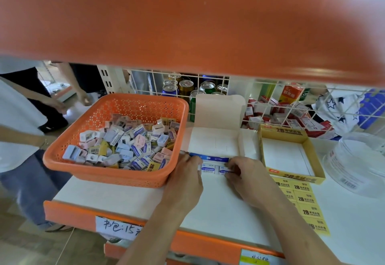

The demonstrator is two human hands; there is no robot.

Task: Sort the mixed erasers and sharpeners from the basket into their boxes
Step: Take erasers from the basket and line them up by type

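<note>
An orange perforated basket (133, 176) on the white shelf holds several mixed erasers and pastel sharpeners (125, 139). To its right stands an open white box (214, 143) with a blue front edge and raised lid, its floor bare. Further right is an open yellow 2B box (289, 137), also bare inside. In front of the white box lie two white-and-blue erasers (208, 169). My left hand (187, 171) pinches the left one. My right hand (243, 171) pinches the right eraser (224, 169).
A yellow 2B lid flap (304, 202) lies flat at the right. A clear plastic tub (358, 160) stands at far right. Behind a white wire grid are drink cans (183, 87) and red packets (291, 116). An orange shelf (187, 18) hangs overhead. People stand at left.
</note>
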